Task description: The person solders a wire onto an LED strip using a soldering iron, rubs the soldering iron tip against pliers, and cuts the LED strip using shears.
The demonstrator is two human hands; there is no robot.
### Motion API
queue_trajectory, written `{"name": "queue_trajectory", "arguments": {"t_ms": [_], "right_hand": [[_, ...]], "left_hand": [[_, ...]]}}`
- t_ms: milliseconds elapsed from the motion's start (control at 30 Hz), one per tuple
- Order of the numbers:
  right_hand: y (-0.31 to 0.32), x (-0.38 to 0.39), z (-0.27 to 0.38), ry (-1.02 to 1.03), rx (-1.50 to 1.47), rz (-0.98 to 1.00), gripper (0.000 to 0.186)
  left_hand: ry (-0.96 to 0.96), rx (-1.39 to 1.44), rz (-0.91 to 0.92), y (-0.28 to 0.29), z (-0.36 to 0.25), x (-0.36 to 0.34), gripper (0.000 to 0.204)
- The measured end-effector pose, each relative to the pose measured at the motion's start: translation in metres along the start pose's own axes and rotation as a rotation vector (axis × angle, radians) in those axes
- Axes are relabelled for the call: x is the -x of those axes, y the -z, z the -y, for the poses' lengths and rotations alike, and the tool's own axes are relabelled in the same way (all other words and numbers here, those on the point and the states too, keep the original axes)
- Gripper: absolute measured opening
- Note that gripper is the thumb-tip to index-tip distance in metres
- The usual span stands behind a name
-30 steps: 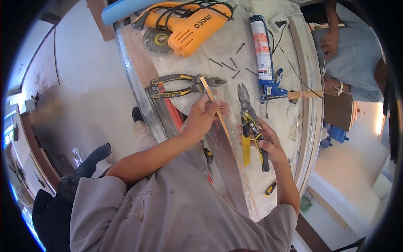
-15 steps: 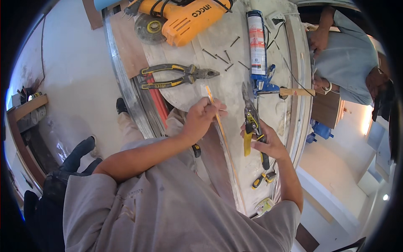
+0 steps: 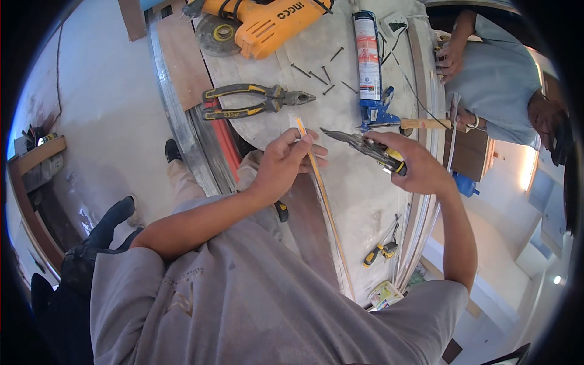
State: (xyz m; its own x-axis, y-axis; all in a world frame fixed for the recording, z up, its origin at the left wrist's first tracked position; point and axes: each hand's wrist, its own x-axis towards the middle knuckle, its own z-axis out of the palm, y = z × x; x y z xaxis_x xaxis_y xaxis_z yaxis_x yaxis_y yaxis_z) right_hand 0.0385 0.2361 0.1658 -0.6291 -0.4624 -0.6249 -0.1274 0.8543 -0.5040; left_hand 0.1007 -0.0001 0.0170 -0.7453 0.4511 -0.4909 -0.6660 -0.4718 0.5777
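Note:
Between the thumb and fingers of my left hand (image 3: 287,159) is a long thin strip (image 3: 322,188), orange-yellow along its face, running down toward my body. My right hand (image 3: 420,163) is wrapped round tin snips (image 3: 359,143) with dark metal jaws and black-and-yellow handles. Their jaws point left, their tip just right of my left fingertips and apart from the strip. Whether the blades are parted is hard to make out. Combination pliers (image 3: 258,101) with black-and-yellow handles lie beyond my left hand.
An orange angle grinder (image 3: 267,27) lies at the far side, with several loose screws (image 3: 319,78) nearby. A blue caulking gun (image 3: 380,112) holds a sealant tube. A screwdriver (image 3: 372,255) lies lower right. Metal profiles (image 3: 176,131) edge the left side. Another person (image 3: 499,79) works at far right.
My right hand has lifted and turned the tin snips, so their jaws now point left toward the strip's upper end. My left hand keeps its pinch on the strip, almost in place.

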Motion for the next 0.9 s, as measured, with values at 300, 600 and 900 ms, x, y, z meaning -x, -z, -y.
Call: {"name": "queue_trajectory", "arguments": {"t_ms": [300,600,900], "right_hand": [[0.042,-0.020,0.053,0.016,0.273,0.153,0.076],[0.047,-0.035,0.064,-0.007,0.294,0.300,0.084],[0.050,-0.049,0.066,-0.051,0.306,0.389,0.083]], "left_hand": [[-0.022,0.063,0.104,0.003,-0.017,0.032,0.031],[-0.072,0.060,0.159,0.009,-0.025,0.046,0.035],[-0.073,0.062,0.148,0.010,-0.022,0.043,0.042]]}}
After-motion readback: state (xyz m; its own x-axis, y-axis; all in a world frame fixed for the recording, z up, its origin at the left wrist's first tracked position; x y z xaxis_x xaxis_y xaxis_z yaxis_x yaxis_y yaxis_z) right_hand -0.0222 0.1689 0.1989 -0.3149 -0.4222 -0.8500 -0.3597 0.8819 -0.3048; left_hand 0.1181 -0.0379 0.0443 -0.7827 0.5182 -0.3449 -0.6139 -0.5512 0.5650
